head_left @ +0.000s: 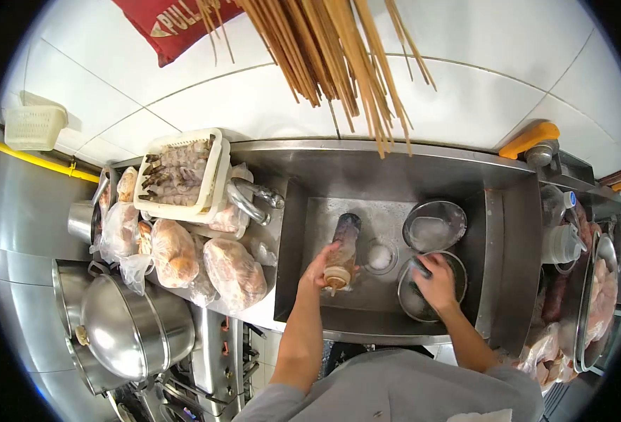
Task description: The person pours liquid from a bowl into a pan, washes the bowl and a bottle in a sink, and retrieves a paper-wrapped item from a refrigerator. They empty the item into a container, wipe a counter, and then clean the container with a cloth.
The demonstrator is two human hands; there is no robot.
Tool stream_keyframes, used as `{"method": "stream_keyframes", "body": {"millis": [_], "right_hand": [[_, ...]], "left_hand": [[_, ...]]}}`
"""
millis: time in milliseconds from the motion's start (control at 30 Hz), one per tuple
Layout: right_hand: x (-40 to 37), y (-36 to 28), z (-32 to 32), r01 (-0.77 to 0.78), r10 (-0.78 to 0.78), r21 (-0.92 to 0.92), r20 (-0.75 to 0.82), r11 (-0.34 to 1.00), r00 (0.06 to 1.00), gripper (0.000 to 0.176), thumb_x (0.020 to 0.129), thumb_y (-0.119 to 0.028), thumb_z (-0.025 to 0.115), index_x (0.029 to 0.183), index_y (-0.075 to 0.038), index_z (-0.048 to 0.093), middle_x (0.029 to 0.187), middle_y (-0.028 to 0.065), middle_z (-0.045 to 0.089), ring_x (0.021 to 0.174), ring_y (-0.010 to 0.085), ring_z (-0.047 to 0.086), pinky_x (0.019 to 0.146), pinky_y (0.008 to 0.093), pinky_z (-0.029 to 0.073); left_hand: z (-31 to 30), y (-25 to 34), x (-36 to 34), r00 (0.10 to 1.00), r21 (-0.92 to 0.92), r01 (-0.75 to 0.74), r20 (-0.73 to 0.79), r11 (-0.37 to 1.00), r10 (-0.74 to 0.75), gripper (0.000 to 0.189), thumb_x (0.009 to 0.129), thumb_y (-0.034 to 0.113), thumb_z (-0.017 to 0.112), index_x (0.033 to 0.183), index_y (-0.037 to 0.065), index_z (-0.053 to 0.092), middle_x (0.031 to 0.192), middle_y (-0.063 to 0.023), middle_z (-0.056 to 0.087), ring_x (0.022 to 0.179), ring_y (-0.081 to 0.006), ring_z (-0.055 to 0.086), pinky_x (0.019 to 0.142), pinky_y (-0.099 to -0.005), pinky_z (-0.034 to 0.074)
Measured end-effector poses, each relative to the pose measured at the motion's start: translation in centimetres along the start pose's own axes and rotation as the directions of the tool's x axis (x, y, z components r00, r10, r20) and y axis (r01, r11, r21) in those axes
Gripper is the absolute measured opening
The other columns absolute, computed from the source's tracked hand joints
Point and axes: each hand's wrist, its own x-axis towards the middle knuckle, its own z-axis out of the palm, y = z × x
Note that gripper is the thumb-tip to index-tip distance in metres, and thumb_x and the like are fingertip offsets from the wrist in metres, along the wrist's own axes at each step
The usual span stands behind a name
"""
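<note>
Left hand: the left hand is wrapped around a squeeze bottle, fingers closed on its lower body.
Squeeze bottle: held tilted over the middle of the sink, beside the drain.
Right hand: the right hand is curled, pressing a dark pad into a steel bowl at the sink's right near corner.
Second bowl: another steel bowl sits just behind it.
Left counter: bagged meat and a white basket lie there.

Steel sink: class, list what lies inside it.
A bottle in the left hand, a small round dish, a far metal bowl and a near metal bowl. The right hand covers much of that bowl's inside.
</note>
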Motion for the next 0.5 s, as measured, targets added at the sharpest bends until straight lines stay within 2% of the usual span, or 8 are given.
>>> {"method": "stream_keyframes", "body": {"millis": [100, 167, 267, 300, 333, 400, 433, 500], "right_hand": [[-2.4, 5.2, -1.4, -0.230, 0.299, -0.297, 0.214, 0.927, 0.930, 0.041, 0.085, -0.033, 0.057, 0.109, -0.001, 0.066, 0.120, 0.0227, 0.056, 0.106, 0.0369, 0.059, 0.091, 0.0430, 0.046], [-2.0, 10.3, 1.6, -0.304, 0.485, -0.492, 0.297, 0.816, 0.822, 0.044, 0.088, -0.035, 0.050, 0.109, 0.001, 0.065, 0.122, 0.0242, 0.056, 0.107, 0.0384, 0.058, 0.092, 0.0442, 0.045], [-0.4, 13.6, 3.7, -0.432, 0.552, -0.350, 0.415, 0.831, 0.724, 0.050, 0.090, -0.038, 0.042, 0.109, 0.003, 0.063, 0.121, 0.0265, 0.056, 0.105, 0.0412, 0.058, 0.092, 0.0463, 0.045], [0.8, 13.9, 3.8, -0.424, 0.575, -0.404, 0.414, 0.811, 0.705, 0.044, 0.088, -0.033, 0.047, 0.107, 0.003, 0.062, 0.114, 0.0244, 0.060, 0.099, 0.0383, 0.061, 0.089, 0.0430, 0.047], [0.5, 12.6, 3.0, -0.505, 0.555, -0.230, 0.376, 0.832, 0.742, 0.040, 0.087, -0.030, 0.051, 0.107, 0.002, 0.063, 0.111, 0.0227, 0.060, 0.097, 0.0365, 0.062, 0.088, 0.0419, 0.047], [-0.3, 6.1, -1.4, -0.574, 0.525, 0.118, 0.289, 0.811, 0.801, 0.034, 0.084, -0.024, 0.059, 0.108, -0.001, 0.064, 0.106, 0.0193, 0.062, 0.093, 0.0329, 0.063, 0.087, 0.0398, 0.048], [-1.2, 2.7, -1.8, -0.469, 0.395, 0.307, 0.272, 0.828, 0.877, 0.033, 0.081, -0.019, 0.064, 0.109, -0.003, 0.064, 0.107, 0.0173, 0.061, 0.096, 0.0300, 0.061, 0.089, 0.0382, 0.047], [-1.1, -2.5, 1.0, -0.175, 0.109, 0.472, 0.164, 0.864, 0.980, 0.037, 0.079, -0.014, 0.069, 0.114, -0.007, 0.065, 0.114, 0.0137, 0.057, 0.106, 0.0272, 0.056, 0.095, 0.0369, 0.042]], "left_hand": [[1.2, 0.2, -1.2, 0.999, -0.036, -0.033, 0.036, 0.999, 0.035, 0.060, 0.089, 0.049, 0.057, 0.124, 0.001, 0.051, 0.107, -0.0204, 0.061, 0.089, -0.0362, 0.065, 0.075, -0.0461, 0.056], [0.6, 0.2, -0.2, 0.998, -0.041, -0.053, 0.038, 0.998, 0.054, 0.061, 0.088, 0.048, 0.059, 0.124, 0.000, 0.050, 0.107, -0.0208, 0.061, 0.090, -0.0369, 0.065, 0.077, -0.0463, 0.056], [3.0, 0.1, -1.1, 0.997, 0.113, -0.054, -0.045, 0.992, 0.059, 0.062, 0.087, 0.046, 0.061, 0.126, -0.001, 0.048, 0.112, -0.0207, 0.059, 0.093, -0.0363, 0.065, 0.080, -0.0467, 0.055], [2.5, 0.0, -0.6, 0.998, 0.132, -0.054, -0.035, 0.990, 0.059, 0.062, 0.086, 0.044, 0.064, 0.126, 0.000, 0.048, 0.112, -0.0202, 0.059, 0.094, -0.0349, 0.065, 0.083, -0.0463, 0.055], [2.1, 0.0, -0.3, 0.998, 0.136, -0.057, -0.019, 0.989, 0.060, 0.061, 0.087, 0.045, 0.062, 0.126, 0.001, 0.048, 0.112, -0.0202, 0.059, 0.094, -0.0349, 0.065, 0.082, -0.0463, 0.055], [1.4, -0.5, 0.4, 0.997, 0.114, -0.076, 0.016, 0.991, 0.074, 0.060, 0.089, 0.047, 0.058, 0.127, 0.001, 0.048, 0.112, -0.0200, 0.059, 0.096, -0.0348, 0.064, 0.081, -0.0464, 0.055], [0.6, -1.1, 0.4, 0.998, 0.108, -0.061, 0.017, 0.992, 0.060, 0.060, 0.089, 0.048, 0.056, 0.127, 0.001, 0.048, 0.112, -0.0196, 0.059, 0.095, -0.0341, 0.064, 0.081, -0.0462, 0.055], [0.3, -0.7, 1.1, 0.998, 0.118, -0.046, 0.043, 0.992, 0.041, 0.060, 0.091, 0.050, 0.051, 0.127, 0.002, 0.048, 0.112, -0.0187, 0.059, 0.094, -0.0327, 0.065, 0.080, -0.0459, 0.055]]}}
